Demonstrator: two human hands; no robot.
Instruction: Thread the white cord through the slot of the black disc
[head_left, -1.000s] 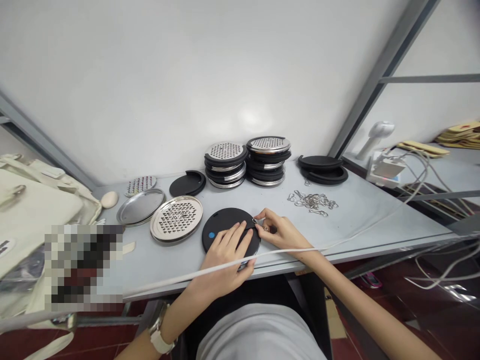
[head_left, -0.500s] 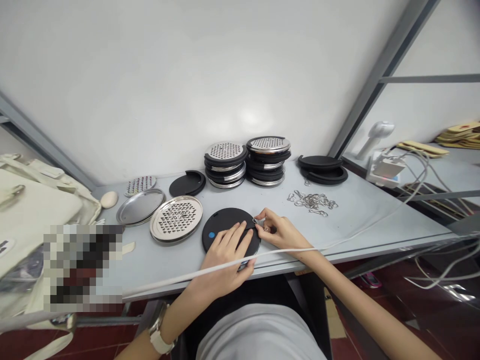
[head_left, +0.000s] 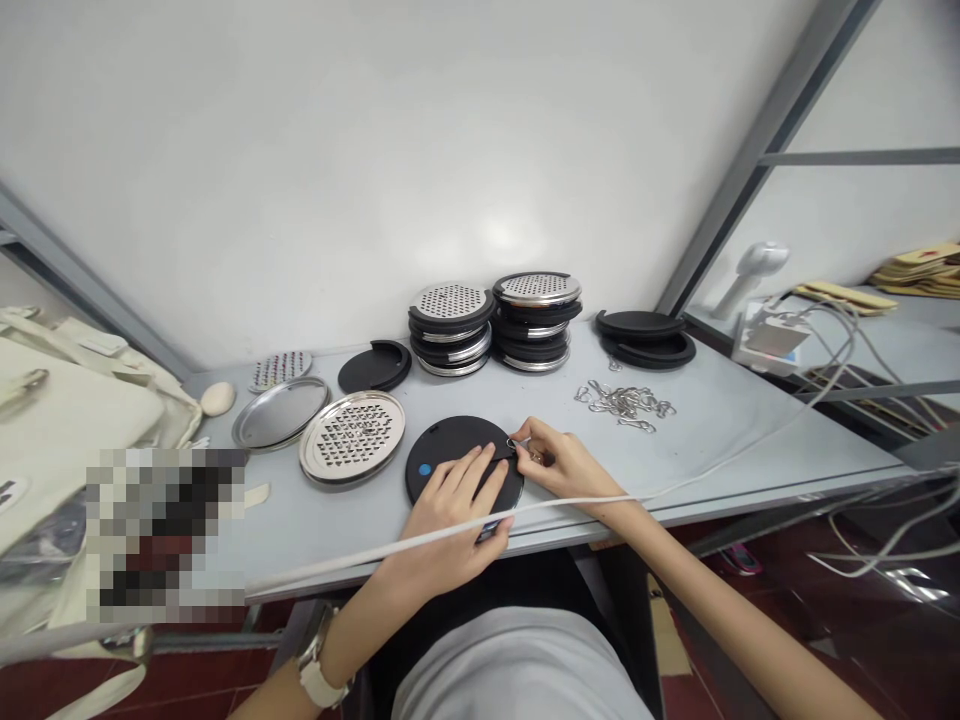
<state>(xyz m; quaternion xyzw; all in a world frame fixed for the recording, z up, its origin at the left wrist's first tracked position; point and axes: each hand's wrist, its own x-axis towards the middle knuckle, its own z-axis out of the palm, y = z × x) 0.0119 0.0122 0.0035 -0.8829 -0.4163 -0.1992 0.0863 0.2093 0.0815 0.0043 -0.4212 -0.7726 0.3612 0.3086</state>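
Observation:
A black round grater base [head_left: 444, 441] with a blue dot lies flat at the table's front edge. Across its top spread the fingers of my left hand [head_left: 454, 500], while the thumb bends around the near rim and holds the base down. My right hand [head_left: 551, 460] is closed at the base's right edge, thumb and forefinger pinching a small wire clip [head_left: 511, 444]. Most of that clip is hidden by the fingertips. To the right lies a loose pile of similar wire clips [head_left: 630, 402].
Two stacks of round graters [head_left: 452, 325] stand by the wall, with black holders [head_left: 645, 345] to their right. Left are a grater disc [head_left: 352, 437], a metal ring-edged plate [head_left: 281, 415] and a black holder [head_left: 371, 368]. A white cable [head_left: 712, 460] crosses in front of my hands.
The black base has shifted very slightly to the right. My right fingers have moved slightly at the clip; my left hand stays on the base.

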